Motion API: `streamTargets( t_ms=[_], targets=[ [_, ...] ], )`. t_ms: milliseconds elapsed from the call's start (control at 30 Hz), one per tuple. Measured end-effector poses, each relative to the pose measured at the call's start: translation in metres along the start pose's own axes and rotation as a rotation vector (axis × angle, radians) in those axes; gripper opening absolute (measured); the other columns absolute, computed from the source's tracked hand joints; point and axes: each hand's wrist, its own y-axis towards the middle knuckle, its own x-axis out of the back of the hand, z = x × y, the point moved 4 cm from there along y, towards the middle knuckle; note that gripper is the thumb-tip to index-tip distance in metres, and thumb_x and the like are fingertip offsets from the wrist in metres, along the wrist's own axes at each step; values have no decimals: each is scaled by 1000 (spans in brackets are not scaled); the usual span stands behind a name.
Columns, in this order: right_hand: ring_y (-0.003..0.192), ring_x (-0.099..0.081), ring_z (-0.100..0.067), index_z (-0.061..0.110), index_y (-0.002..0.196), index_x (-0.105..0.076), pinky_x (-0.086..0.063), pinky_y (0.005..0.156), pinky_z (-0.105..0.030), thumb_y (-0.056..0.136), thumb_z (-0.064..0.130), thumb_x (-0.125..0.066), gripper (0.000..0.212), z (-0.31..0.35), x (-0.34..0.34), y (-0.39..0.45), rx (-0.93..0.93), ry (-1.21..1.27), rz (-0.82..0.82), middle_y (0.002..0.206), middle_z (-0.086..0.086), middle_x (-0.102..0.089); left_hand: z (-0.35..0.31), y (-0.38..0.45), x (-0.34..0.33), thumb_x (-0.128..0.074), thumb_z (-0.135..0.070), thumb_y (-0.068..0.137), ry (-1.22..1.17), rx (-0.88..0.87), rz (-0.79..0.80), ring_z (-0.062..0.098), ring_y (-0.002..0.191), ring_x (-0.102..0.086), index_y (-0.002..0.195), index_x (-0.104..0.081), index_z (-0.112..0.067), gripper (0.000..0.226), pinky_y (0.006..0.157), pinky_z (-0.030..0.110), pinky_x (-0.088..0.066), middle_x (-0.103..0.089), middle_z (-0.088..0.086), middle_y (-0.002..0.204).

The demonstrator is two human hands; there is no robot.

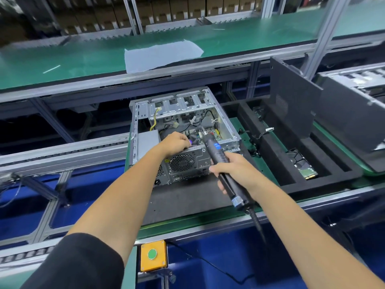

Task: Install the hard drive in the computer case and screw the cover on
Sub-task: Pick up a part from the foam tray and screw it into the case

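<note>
An open computer case lies on its side on a black mat, its rear panel and fan grille facing me. My right hand grips a black electric screwdriver whose tip points into the case near the motherboard. My left hand rests on the case's top rear edge, fingers curled around something small with a purple glint that I cannot identify. A hard drive lies in a slot of the black foam tray to the right. The dark side cover leans upright behind the tray.
A green shelf with a white sheet runs above the case. A yellow box with a green button sits at the front edge. The screwdriver's cable hangs down. Another pallet stands at far right.
</note>
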Motion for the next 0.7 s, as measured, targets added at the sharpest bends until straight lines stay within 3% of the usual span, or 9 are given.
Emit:
streamTargets(
  t_ms=[133,233,300,433,600,700],
  targets=[
    [49,-54,-25,9,87,-51,-48,47,-32,85,9,-69,18,10,21,7,17,37,-65,72,-13,-55,-4,0,4,-60,-24,87,56,-11,-7,13,66,-51,82,-70,-6,21,57,24,-40,-64,3,78],
    [48,-54,-26,7,84,-52,-47,46,-31,83,7,-69,18,11,37,10,38,74,-106,71,-12,-55,-24,4,11,-53,-19,92,10,-72,-105,15,61,-52,79,-67,-9,22,55,23,-42,-64,3,75],
    [48,-55,-26,6,85,-52,-47,45,-31,81,6,-69,18,11,53,11,50,88,-128,71,-13,-56,-54,11,8,-52,-17,92,-36,-135,-158,14,59,-56,81,-66,-6,21,58,27,-45,-66,5,77],
    [48,-55,-27,4,85,-53,-48,46,-32,76,5,-69,18,9,97,17,53,140,-170,70,-16,-57,-140,28,-30,-48,-16,91,75,-326,-89,5,45,-45,79,-64,-5,23,47,20,-37,-58,-8,59],
    [45,-54,-26,4,85,-52,-46,44,-30,83,3,-64,12,-6,173,37,6,201,-200,61,-13,-57,-202,72,-101,-42,-9,90,175,-333,-53,22,68,-49,84,-62,2,23,57,26,-35,-63,11,77],
    [47,-57,-26,5,90,-49,-48,47,-31,88,6,-61,12,-21,216,53,-87,155,-144,62,-11,-59,-209,103,-142,-40,-4,88,195,-261,-37,25,70,-44,71,-50,-6,20,59,29,-31,-54,8,74]
  ],
)
